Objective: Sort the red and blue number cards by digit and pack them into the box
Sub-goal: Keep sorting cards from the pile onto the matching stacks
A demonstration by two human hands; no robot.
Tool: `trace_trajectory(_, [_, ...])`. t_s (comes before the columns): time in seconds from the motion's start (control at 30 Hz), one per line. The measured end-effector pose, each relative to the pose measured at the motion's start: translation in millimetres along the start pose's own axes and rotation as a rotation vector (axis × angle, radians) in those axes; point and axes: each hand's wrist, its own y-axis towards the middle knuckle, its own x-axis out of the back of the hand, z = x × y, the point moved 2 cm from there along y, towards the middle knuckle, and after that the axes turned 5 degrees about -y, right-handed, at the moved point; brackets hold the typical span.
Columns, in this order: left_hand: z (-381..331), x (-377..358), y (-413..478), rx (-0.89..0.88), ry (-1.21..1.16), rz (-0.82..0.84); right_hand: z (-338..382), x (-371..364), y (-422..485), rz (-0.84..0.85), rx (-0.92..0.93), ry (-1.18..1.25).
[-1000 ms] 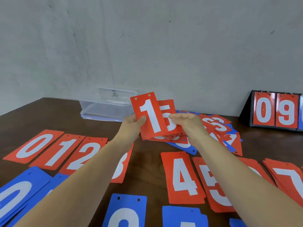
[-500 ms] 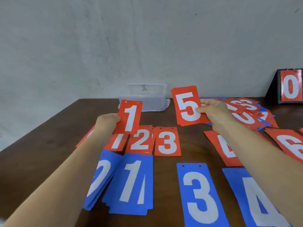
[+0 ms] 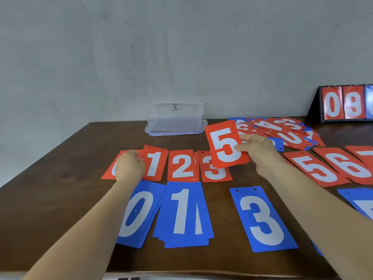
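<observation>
glossy wooden table, perhaps plastic cards

Box behind card rows, loose pile to its right

Dark wooden table with red cards, blue cards, a clear box (far edge) and a scoreboard.

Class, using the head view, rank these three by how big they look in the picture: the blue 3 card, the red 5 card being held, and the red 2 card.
1. blue 3 card
2. red 5 card
3. red 2 card
The blue 3 card lies nearest the camera, so their true sizes may well match.
</observation>
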Motion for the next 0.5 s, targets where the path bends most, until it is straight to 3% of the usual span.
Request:
trace_trajectory(0.2, [-6.6, -7.0, -0.4, -0.102, 0.117, -0.005, -6.2, 15.5, -10.0, -0.068, 0.003, -0.012])
trace_trajectory(0.5, [-66.8, -42.8, -24.2, -0.334, -0.042, 0.114, -9.5, 71.8, 10.9, -0.324, -0.008, 0.052])
